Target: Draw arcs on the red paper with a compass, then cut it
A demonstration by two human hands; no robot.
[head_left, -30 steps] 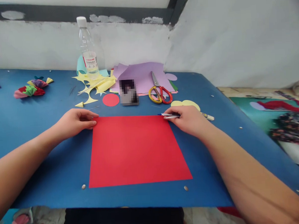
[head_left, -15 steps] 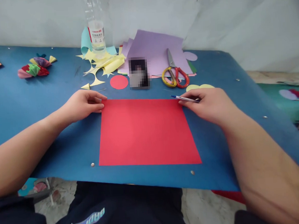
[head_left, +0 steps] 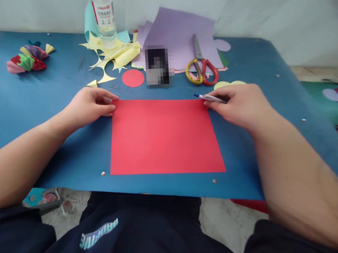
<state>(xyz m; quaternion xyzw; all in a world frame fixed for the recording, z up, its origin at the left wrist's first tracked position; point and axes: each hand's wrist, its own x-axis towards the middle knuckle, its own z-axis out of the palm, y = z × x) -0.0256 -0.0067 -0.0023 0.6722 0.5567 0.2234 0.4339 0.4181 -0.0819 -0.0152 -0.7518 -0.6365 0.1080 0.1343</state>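
A red sheet of paper [head_left: 165, 138] lies flat near the front edge of the blue table [head_left: 60, 158]. My left hand [head_left: 90, 105] pinches its far left corner between thumb and fingers. At the far right corner, my right hand [head_left: 238, 102] grips the sheet's edge and also holds a white pen with a blue tip [head_left: 210, 98], which points left. Beyond the sheet lie a red paper circle [head_left: 133, 78] and scissors with one yellow and one red handle [head_left: 201, 70], blades pointing away.
Purple sheets [head_left: 178, 35] lie at the back, a pixelated item [head_left: 157, 66] in front of them. A clear bottle [head_left: 105, 20] stands among yellow paper scraps [head_left: 125, 55]. Folded colourful paper pieces [head_left: 26, 62] are at the left. Pale yellow rounds [head_left: 229, 85] lie behind my right hand.
The view has tilted down a little, so the table and its things sit higher in the picture. Both hands remain at the sheet's far corners.
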